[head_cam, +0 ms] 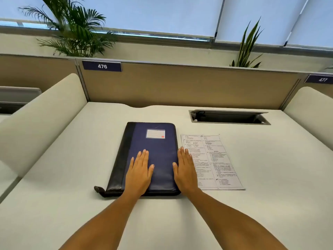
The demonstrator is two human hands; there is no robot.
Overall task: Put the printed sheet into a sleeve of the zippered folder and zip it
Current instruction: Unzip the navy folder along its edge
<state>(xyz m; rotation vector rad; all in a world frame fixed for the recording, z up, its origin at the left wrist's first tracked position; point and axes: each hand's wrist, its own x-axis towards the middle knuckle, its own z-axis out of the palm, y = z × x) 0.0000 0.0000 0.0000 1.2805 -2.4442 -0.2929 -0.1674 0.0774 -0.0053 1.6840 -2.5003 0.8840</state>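
Both hands lie flat and spread, gripping nothing: the left hand (139,171) rests palm-down on the cover of the zippered folder (155,152), and the right hand (185,170) lies across the folder's right edge and the left margin of the printed sheet (214,161). On the pale desk (270,177) the closed dark-blue folder lies at the middle, with the sheet flat just beside it on the right. A white label (155,133) sits near the folder's far end, and a zipper tab (99,190) sticks out at its near left corner.
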